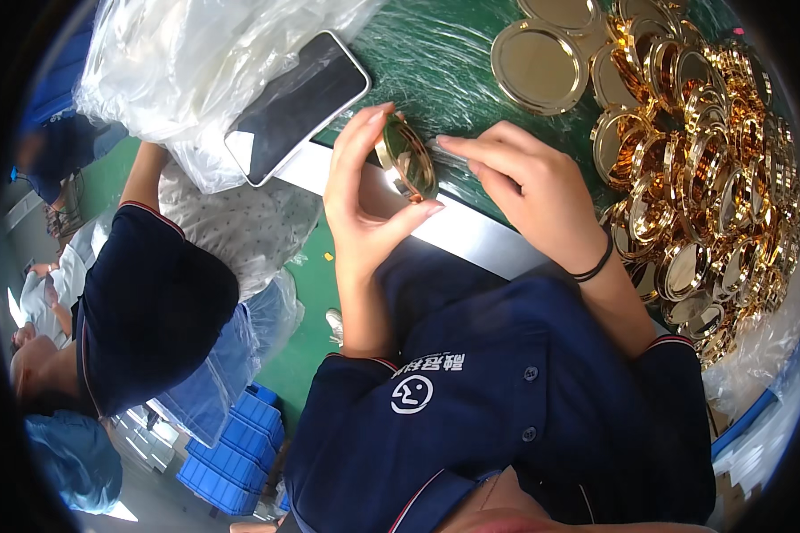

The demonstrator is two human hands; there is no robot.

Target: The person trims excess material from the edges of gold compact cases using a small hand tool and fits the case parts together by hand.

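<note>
A round, shiny gold metal lid (405, 160) is tilted nearly on edge in my left hand (357, 200), fingers at its upper rim and thumb at its lower edge. My right hand (538, 186) is just right of it, index finger stretched toward the lid and thumb apart. No object shows between those fingers, and a small gap separates the fingertip from the lid. To the right lies a large heap of similar gold lids (684, 204), many overlapping or on edge. One flat gold lid (540, 67) lies face up at the heap's left side.
Plastic film covers the green work surface (436, 67), which has a pale front edge (480, 233). A phone (298, 107) lies left of my hands, beside crumpled clear plastic bags (196, 62). A co-worker in a dark shirt (156, 302) is at left, near blue bins (236, 453).
</note>
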